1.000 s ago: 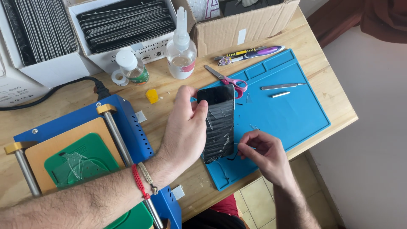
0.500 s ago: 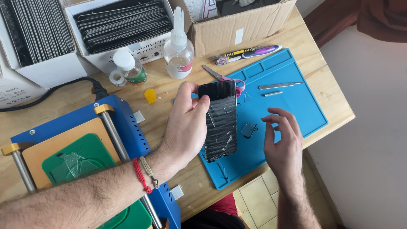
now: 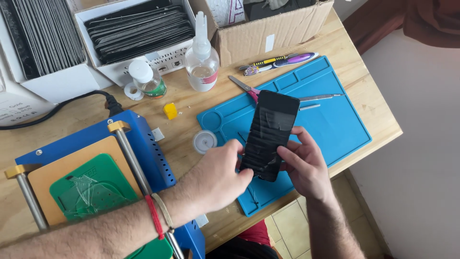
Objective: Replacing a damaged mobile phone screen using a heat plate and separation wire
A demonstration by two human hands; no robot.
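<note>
Together we are holding a black phone screen panel (image 3: 269, 134) tilted above the blue silicone work mat (image 3: 335, 127); our left hand (image 3: 218, 180) is pinching its lower left edge while our right hand (image 3: 304, 165) is grasping its lower right side. Scissors (image 3: 244, 86) and tweezers (image 3: 321, 97) are lying on the mat beyond it, and a clear squeeze bottle (image 3: 202, 60) is standing on the wooden table (image 3: 369, 91), with the blue heating machine (image 3: 139, 144) sitting to our left.

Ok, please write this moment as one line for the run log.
left hand: holds black phone screen | right hand: holds it too | over blue mat
</note>
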